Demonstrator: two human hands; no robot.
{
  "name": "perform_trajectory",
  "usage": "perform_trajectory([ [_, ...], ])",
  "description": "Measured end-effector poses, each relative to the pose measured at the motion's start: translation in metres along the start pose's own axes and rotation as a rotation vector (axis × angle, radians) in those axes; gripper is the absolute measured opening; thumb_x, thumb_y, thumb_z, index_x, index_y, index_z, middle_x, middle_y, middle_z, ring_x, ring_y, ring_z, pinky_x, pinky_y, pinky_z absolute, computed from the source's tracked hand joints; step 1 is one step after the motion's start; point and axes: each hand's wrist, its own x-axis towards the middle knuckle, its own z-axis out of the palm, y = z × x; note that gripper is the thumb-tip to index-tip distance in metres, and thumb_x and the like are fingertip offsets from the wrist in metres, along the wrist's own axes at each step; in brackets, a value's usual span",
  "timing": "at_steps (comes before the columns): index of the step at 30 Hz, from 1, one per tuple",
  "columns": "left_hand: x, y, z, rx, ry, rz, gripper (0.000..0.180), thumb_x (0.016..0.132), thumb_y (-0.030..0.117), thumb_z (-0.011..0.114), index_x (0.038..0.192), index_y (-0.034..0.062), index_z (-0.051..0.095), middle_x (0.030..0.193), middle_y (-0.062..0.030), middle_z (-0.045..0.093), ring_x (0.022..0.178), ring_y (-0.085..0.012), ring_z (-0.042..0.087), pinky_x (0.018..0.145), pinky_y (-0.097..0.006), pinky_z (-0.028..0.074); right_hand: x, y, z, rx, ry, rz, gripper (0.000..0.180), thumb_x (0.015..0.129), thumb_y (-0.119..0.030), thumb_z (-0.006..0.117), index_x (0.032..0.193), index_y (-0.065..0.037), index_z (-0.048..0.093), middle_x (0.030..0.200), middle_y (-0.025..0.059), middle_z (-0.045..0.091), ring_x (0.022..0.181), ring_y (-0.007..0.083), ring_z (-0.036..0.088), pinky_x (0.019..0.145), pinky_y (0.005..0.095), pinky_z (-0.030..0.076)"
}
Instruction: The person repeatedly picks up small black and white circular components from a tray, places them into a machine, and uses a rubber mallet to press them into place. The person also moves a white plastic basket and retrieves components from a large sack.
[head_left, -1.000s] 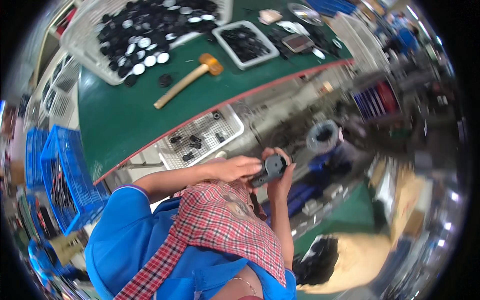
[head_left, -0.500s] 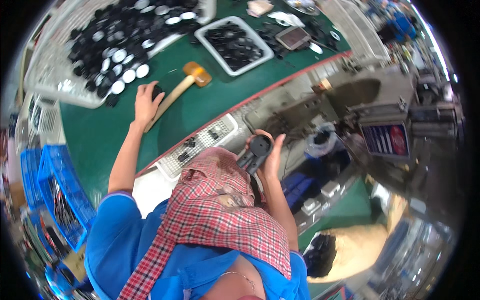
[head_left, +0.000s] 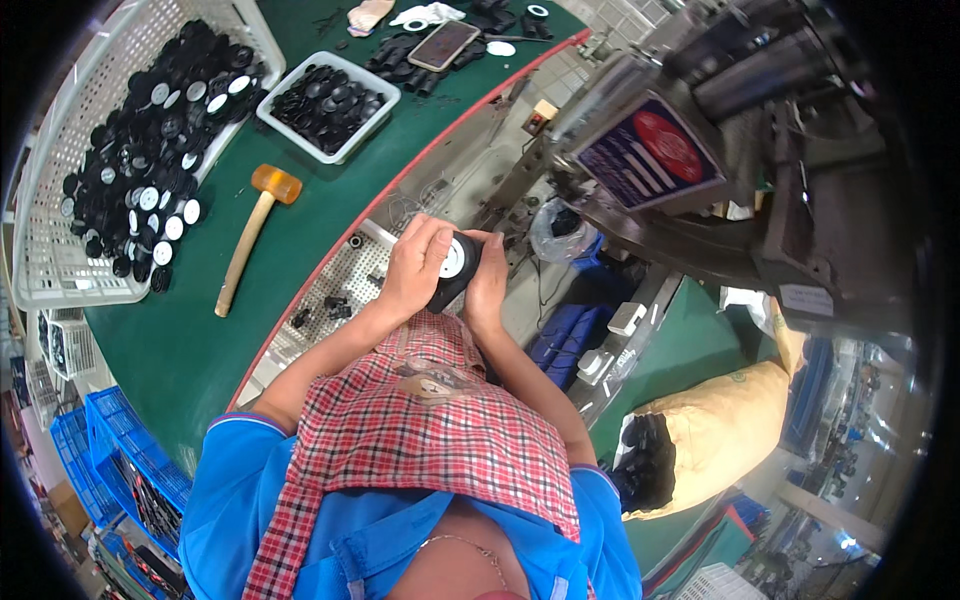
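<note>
My left hand (head_left: 412,268) and my right hand (head_left: 486,284) are together in front of my apron. Between them is a small black wheel with a white centre (head_left: 453,258), set against a black plastic part (head_left: 443,294). The left fingers and thumb are closed over the wheel. From the other side, the right hand wraps round the black part, its thumb up beside the wheel. The fingers hide much of both pieces, so how far they fit together cannot be made out. A mallet (head_left: 249,238) with an amber head and wooden handle lies on the green table.
A large white basket (head_left: 80,290) of similar wheels stands at the left. Beyond the mallet sits a white tray (head_left: 335,158) of black pieces, with a phone (head_left: 443,46) farther back. Below my hands is a perforated tray (head_left: 345,275). A dark machine (head_left: 740,170) looms at right.
My left hand has come from beside the mallet on the table to my right hand, bringing a wheel to the black part. The view has also turned.
</note>
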Motion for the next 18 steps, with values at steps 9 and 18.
perform_trajectory([
  [9,-0.009,0.01,0.058,-0.325,0.013,-0.266,0.045,0.104,0.033,0.031,0.121,-0.0014,0.054,0.114,-0.0125,0.06,0.106,-0.0201,0.055,0.096,-0.03,0.039,0.018,-0.014,-0.041,-0.315,-0.038,-0.449,0.038,0.102,-0.031,0.039,0.101,0.002,0.058,0.095,0.011,0.059,0.088,0.0214,0.056,0.078,0.0352,0.044],
  [18,0.042,-0.025,0.074,-0.216,-0.09,-0.166,0.036,0.101,0.026,0.043,0.125,0.0018,0.056,0.11,-0.0151,0.059,0.106,-0.0252,0.057,0.093,-0.032,0.042,0.046,-0.004,-0.078,-0.1,-0.123,0.061,0.046,0.086,-0.015,0.071,0.121,0.005,0.049,0.103,0.0098,0.063,0.089,0.0129,0.061,0.077,0.027,0.051],
])
